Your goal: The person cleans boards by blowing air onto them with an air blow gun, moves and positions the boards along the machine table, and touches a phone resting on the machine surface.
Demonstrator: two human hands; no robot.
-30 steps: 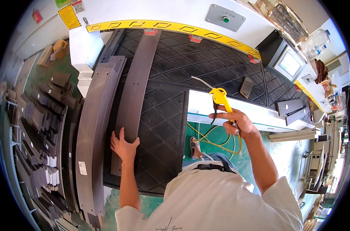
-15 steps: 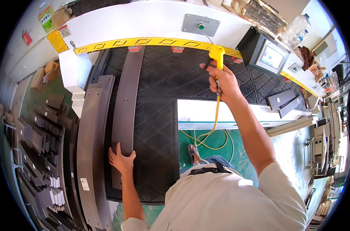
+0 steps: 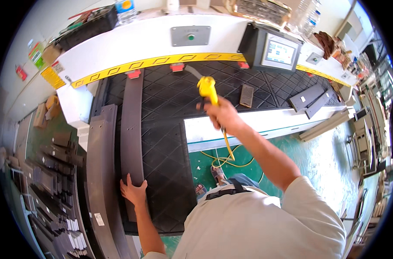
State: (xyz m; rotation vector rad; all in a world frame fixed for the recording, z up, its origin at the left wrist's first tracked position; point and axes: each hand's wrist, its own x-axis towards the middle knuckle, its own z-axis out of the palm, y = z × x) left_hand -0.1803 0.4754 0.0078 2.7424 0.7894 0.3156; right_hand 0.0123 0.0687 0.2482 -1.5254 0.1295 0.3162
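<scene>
My left hand (image 3: 134, 192) lies with fingers spread on the near end of a long dark grey-brown board (image 3: 132, 112). The board runs away from me over a black quilted mat (image 3: 166, 138), its far end by a red clip. In my right hand (image 3: 225, 116) is a yellow air blow gun (image 3: 208, 89), gripped by its handle. Its nozzle points to the far left, above the mat and apart from the board. A yellow hose (image 3: 227, 146) hangs from the handle toward the floor.
A stack of long boards (image 3: 102, 172) lies left of the mat. A white beam with a yellow strip (image 3: 157, 61) crosses the far side, bearing a touchscreen panel (image 3: 279, 52). A small brown block (image 3: 246, 95) and two short dark boards (image 3: 308, 98) lie on the mat's right part.
My right hand has swung the blow gun to the left, and the brown block behind it now shows. My left hand stays on the board. The whole view has shifted.
</scene>
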